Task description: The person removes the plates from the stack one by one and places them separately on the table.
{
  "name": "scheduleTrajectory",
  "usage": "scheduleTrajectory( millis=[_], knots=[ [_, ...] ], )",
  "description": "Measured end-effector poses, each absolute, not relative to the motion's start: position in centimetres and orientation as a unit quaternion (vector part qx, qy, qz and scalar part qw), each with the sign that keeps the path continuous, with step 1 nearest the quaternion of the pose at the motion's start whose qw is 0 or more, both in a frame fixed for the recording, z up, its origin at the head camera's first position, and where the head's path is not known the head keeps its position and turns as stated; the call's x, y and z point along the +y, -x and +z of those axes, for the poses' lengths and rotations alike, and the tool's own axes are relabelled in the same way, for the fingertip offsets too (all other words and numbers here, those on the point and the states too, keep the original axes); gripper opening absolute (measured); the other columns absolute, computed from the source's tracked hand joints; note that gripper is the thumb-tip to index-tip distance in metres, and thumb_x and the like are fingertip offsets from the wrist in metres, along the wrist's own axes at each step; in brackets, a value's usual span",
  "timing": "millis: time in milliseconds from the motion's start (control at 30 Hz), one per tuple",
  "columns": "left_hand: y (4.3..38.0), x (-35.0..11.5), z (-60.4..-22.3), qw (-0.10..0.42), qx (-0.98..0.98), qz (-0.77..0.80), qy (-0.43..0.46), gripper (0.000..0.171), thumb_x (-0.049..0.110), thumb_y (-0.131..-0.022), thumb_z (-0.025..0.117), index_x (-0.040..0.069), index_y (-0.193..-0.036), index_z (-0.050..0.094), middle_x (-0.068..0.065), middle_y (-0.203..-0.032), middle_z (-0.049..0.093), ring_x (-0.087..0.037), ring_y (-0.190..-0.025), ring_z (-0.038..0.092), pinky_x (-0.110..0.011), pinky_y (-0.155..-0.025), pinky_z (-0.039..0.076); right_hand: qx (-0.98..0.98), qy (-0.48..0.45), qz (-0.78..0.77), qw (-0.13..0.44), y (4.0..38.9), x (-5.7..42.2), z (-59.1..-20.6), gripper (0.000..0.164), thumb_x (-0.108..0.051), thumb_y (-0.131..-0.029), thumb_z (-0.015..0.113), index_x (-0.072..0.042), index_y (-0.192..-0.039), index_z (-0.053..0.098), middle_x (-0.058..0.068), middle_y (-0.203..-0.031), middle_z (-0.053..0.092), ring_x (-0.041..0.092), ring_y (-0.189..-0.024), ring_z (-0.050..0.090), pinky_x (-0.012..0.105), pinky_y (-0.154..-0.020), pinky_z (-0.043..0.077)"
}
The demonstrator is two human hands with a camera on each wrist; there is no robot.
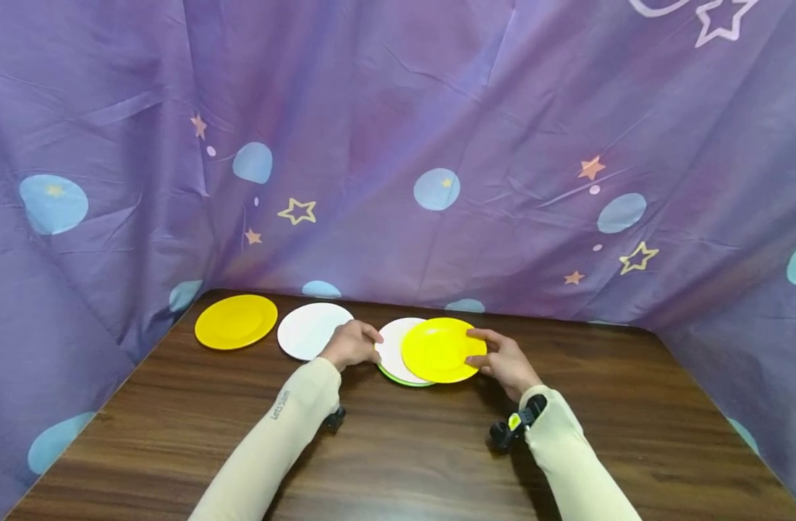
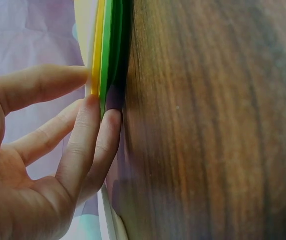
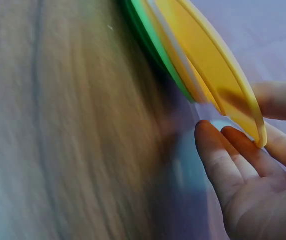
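My right hand (image 1: 507, 362) pinches the right edge of a yellow plate (image 1: 440, 351), thumb on top and fingers beneath. That plate overlaps the right part of a stack, whose top is a white plate (image 1: 390, 351). Below the white one, the left wrist view shows a yellow edge (image 2: 98, 45) and green plates (image 2: 113, 45). At the stack's left rim is my left hand (image 1: 354, 344), its thumb on the white edge and its fingertips against the side and underside. In the right wrist view the held yellow plate (image 3: 218, 60) tilts away from the stack at my fingers.
Another white plate (image 1: 310, 329) lies left of the stack, partly behind my left hand. Farther left, at the table's back corner, lies another yellow plate (image 1: 235, 322). A purple patterned cloth (image 1: 346, 145) hangs behind the brown wooden table (image 1: 411, 449).
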State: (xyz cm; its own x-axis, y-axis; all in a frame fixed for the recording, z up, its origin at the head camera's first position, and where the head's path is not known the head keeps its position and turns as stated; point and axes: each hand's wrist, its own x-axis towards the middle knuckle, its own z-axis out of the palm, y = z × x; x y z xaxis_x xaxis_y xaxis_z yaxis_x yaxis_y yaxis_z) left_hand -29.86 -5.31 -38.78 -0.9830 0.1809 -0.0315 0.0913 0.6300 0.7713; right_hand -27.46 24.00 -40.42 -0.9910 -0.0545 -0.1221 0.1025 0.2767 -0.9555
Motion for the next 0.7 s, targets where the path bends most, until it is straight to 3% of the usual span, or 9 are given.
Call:
scheduleTrajectory(
  millis=[300, 700],
  knots=[
    [29.9, -4.9, -39.0, 0.047, 0.901, 0.424, -0.076, 0.036, 0.0, -0.062, 0.079, 0.006, -0.097, 0.078, -0.011, -0.107, 0.076, -0.02, -0.095, 0.062, -0.024, -0.083, 0.049, 0.757, -0.026, -0.649, 0.074, 26.6, 26.2, -40.0, 0.07, 0.01, -0.089, 0.062, 0.001, -0.153, 0.035, 0.025, -0.157, 0.036, 0.007, -0.102, 0.06, 0.019, -0.082, 0.056],
    [29.8, -4.9, -39.0, 0.052, 0.898, 0.43, -0.074, 0.036, 0.002, -0.063, 0.079, 0.007, -0.098, 0.078, -0.01, -0.106, 0.076, -0.02, -0.099, 0.063, -0.026, -0.086, 0.049, 0.73, -0.024, -0.68, 0.071, 26.6, 27.1, -40.2, 0.072, 0.011, -0.089, 0.06, 0.002, -0.154, 0.031, 0.024, -0.156, 0.035, 0.005, -0.101, 0.06, 0.02, -0.084, 0.057]
  ],
)
